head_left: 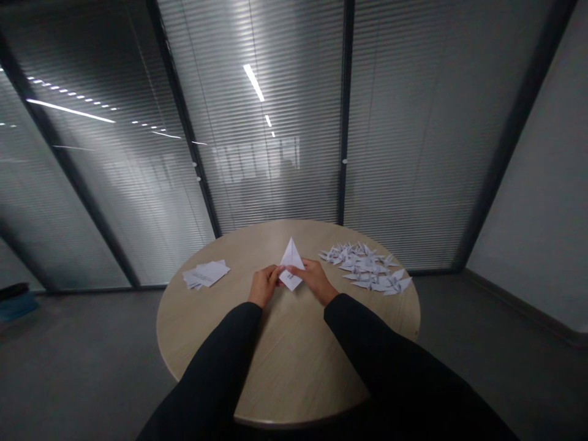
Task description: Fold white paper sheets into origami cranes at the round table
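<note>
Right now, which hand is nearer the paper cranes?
Right. The right hand sits beside the paper cranes, not touching; the left hand is farther, across the folded paper.

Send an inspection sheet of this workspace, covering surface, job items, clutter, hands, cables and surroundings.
Surface: round light-wood table, wood grain visible.
Job's things: pointed folded white paper form between the hands; heap of folded white paper cranes to its right; small pile of loose white paper sheets to its left.
Clutter: blue object with dark top on the floor, far left.
Hands: left hand and right hand both hold the form at its sides; black sleeves.
Cables: nothing seen.
Surroundings: glass partition with slatted blinds, grey floor, pale wall.
</note>
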`<move>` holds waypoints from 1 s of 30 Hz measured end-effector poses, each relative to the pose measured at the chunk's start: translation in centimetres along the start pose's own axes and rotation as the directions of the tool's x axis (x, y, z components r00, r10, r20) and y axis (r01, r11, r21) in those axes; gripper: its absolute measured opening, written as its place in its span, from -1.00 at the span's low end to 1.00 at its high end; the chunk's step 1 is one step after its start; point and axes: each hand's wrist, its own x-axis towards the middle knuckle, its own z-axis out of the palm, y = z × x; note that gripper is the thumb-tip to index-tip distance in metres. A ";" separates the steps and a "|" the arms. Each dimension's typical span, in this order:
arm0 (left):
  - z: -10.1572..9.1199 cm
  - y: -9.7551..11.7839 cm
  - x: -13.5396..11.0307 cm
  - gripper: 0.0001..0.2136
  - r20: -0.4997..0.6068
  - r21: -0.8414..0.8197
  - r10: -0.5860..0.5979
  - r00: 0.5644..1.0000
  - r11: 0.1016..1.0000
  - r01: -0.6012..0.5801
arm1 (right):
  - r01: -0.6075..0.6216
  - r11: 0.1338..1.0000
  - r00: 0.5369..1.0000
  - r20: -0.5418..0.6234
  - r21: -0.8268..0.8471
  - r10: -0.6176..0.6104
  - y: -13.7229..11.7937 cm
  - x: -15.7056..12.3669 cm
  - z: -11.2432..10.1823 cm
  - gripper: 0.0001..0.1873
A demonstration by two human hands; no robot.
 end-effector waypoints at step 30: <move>0.4 0.7 0.1 -0.64 -0.121 -0.479 -0.192 0.974 0.870 0.112 | -0.030 0.986 0.950 0.302 -0.163 0.079 1.3 -0.1 0.1 -0.55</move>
